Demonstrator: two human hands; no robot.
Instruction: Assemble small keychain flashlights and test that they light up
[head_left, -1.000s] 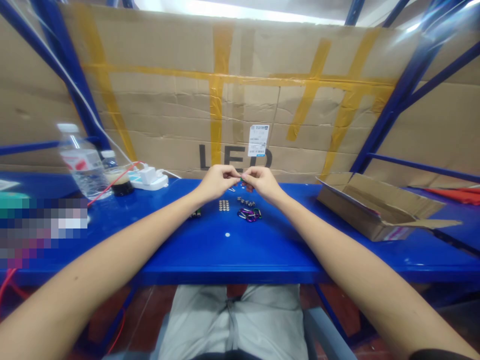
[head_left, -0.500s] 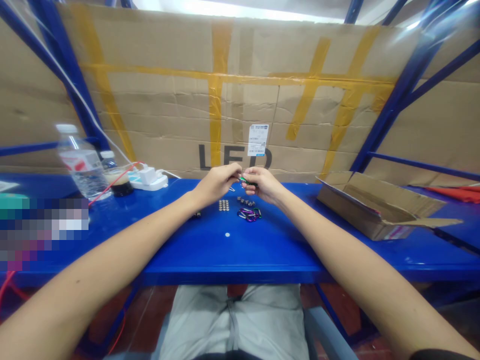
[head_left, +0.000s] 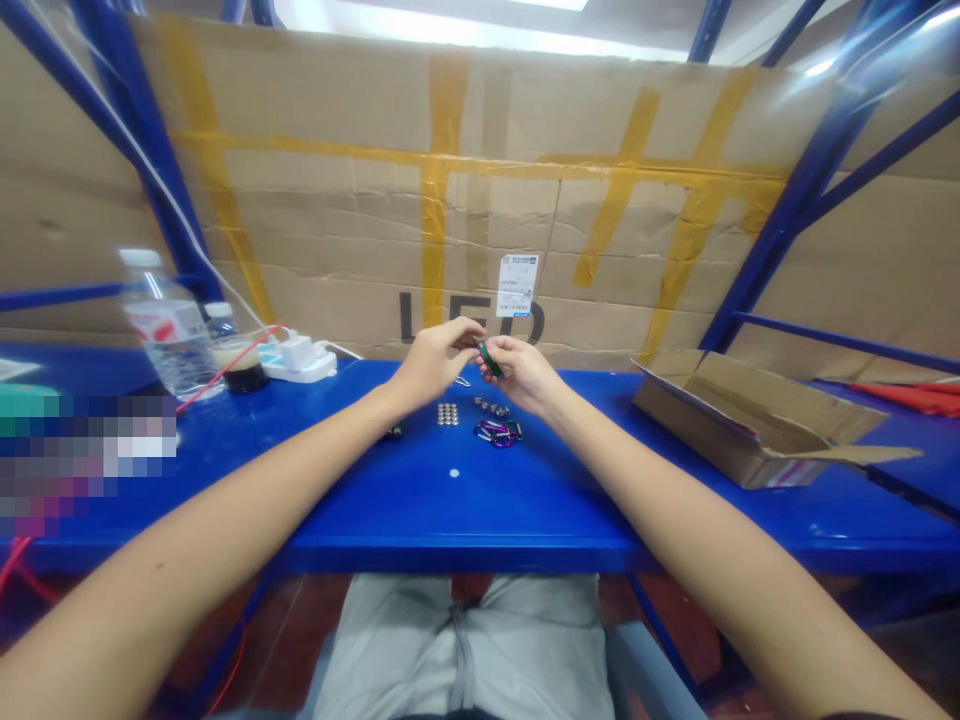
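Note:
My right hand [head_left: 521, 372] pinches a small green carabiner [head_left: 490, 359] between thumb and fingers above the back of the table. Close against it, my left hand [head_left: 439, 365] has its thumb and forefinger curled toward the carabiner's upper end. Whatever lies between those left fingertips is too small to make out. Below the hands, several purple and dark carabiners [head_left: 498, 433] lie in a small heap. Small silvery metal pieces [head_left: 448, 414] stand in neat rows left of the heap, and more loose metal pieces [head_left: 491, 407] lie just behind it.
An open cardboard box [head_left: 720, 430] stands on the blue table [head_left: 465, 520] at right. At left are a water bottle [head_left: 169, 335], a smaller bottle with dark liquid [head_left: 244, 375] and a white power strip [head_left: 300, 362] with cables. A large cardboard sheet [head_left: 337, 230] closes off the back.
The green carabiner has turned to a steeper tilt in my right hand. My left fingers have lifted and spread slightly from their tighter pinch. The view has shifted a little.

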